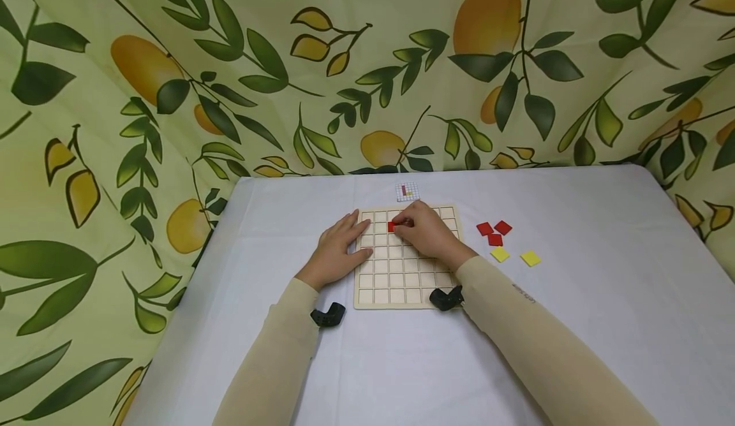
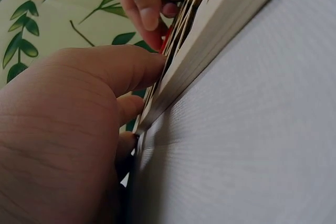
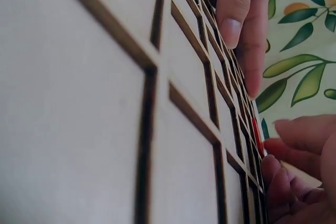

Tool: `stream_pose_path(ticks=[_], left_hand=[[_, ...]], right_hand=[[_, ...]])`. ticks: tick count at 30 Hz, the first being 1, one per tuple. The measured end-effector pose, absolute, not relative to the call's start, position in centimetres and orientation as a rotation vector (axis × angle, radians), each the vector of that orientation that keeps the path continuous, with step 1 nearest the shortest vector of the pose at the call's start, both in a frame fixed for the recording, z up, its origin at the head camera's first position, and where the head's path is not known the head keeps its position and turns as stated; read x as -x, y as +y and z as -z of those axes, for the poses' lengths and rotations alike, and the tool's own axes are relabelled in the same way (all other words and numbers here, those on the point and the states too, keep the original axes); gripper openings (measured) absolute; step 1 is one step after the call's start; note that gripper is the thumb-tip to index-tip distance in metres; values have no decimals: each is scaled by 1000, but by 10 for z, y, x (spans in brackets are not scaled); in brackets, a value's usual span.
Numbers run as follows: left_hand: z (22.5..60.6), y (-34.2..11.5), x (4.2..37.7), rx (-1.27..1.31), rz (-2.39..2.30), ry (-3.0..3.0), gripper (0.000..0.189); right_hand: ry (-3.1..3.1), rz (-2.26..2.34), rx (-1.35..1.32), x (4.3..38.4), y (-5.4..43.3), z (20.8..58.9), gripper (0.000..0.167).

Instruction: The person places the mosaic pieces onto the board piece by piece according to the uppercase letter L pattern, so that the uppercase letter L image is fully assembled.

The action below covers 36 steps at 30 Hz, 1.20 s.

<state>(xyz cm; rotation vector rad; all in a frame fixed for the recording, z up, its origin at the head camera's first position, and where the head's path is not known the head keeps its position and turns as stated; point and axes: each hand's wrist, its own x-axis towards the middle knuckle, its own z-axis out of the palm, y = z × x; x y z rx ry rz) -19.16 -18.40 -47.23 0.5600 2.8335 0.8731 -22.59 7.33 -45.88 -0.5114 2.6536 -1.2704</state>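
Here is the right hand [image 1: 427,229] over the far part of the wooden grid board [image 1: 381,296], fingers bent in and drawn close together; its fingertips are right at a red tile [image 1: 391,227], and the right wrist view shows one finger meeting the tile's edge; whether it pinches the tile or merely presses it, I cannot tell; the tile itself sits at the third column from the left, second row from the far edge, partly covered by the fingers.

Over to the left hand [image 1: 339,250], fingers extended and spread, gripping nothing; it rests along the board's left edge, thumb and fingertips lying on the rim and the nearest squares; the board lies flat on the white tablecloth [image 1: 603,324].

Right of the board, three loose red tiles [image 1: 495,240] lie bunched close together; one yellow tile [image 1: 500,254] is just beside the nearest of them, with a second yellow tile [image 1: 531,258] a little apart to the right; beyond the far edge lies a small card [image 1: 408,191] printed with a grid and red and yellow patches; behind it all hangs the leaf-and-fruit patterned cloth [image 1: 333,117].
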Motion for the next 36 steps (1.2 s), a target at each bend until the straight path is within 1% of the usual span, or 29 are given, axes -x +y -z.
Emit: stream_pose_path(ticks=[10, 17, 24, 30, 36], left_hand=[[473, -184, 190, -542, -872, 2836, 74], [474, -186, 190, -552, -883, 2836, 74], [473, -185, 190, -555, -884, 2835, 74], [473, -185, 190, -551, -886, 2836, 74], [474, -184, 190, -551, -885, 2834, 74]], right_hand=[[2354, 1617, 292, 216, 93, 448, 51], [2267, 1763, 307, 209, 120, 435, 68], [2229, 1884, 407, 198, 157, 426, 71], [2199, 2004, 479, 188, 189, 424, 79], [2223, 2065, 425, 183, 217, 427, 73]])
